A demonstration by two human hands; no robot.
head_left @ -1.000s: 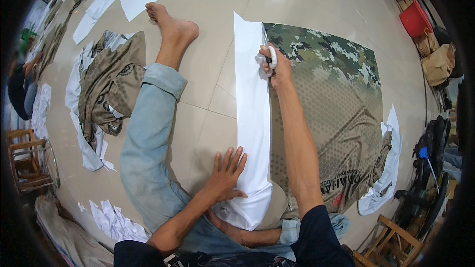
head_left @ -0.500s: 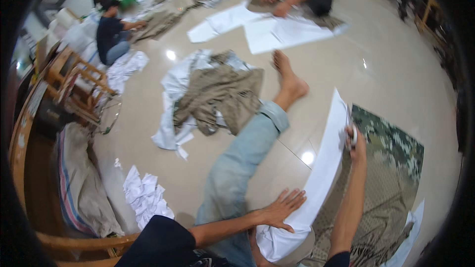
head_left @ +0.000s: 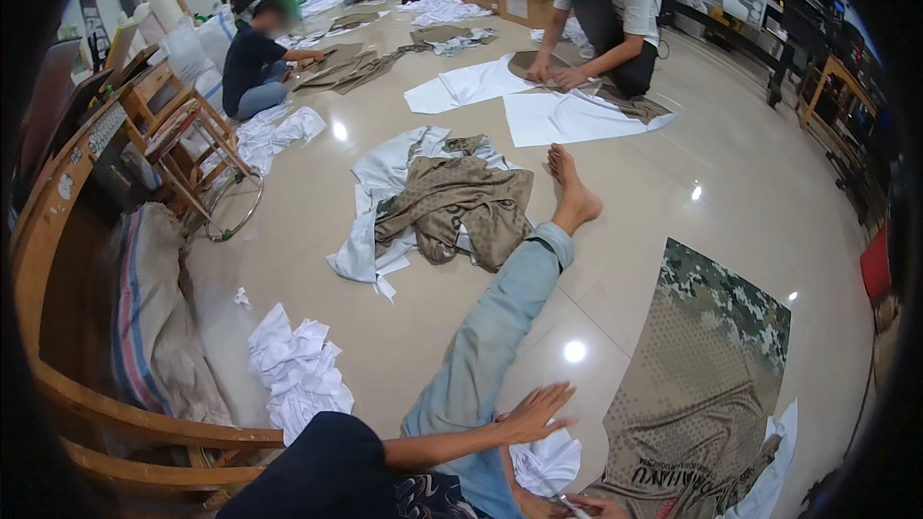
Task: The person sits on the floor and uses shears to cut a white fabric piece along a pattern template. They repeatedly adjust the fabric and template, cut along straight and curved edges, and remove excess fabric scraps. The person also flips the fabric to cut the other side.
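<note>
At the lower middle, my left hand (head_left: 536,415) is spread with its fingers stretched out, slightly blurred. Just beneath it, a bunched scrap of white fabric (head_left: 548,462) lies beside my bent leg. My right hand (head_left: 598,508) shows only in part at the bottom edge, closed on scissors (head_left: 574,506) whose metal is partly visible by the scrap. To the right, a brown patterned fabric piece (head_left: 687,394) with a green camouflage end lies on the floor, wrinkled toward its near end. White fabric (head_left: 775,466) shows under its right edge.
My outstretched leg (head_left: 481,346) crosses the floor. Beyond it is a brown and white fabric pile (head_left: 452,202). White scraps (head_left: 298,370), a sack (head_left: 168,327) and a wooden stool (head_left: 187,144) stand left. A co-worker (head_left: 615,19) handles fabric ahead; others sit farther back.
The long white strip along the brown fabric's left edge is now bunched near my left hand. My right hand with the scissors has come back toward me. The view has tilted up.
</note>
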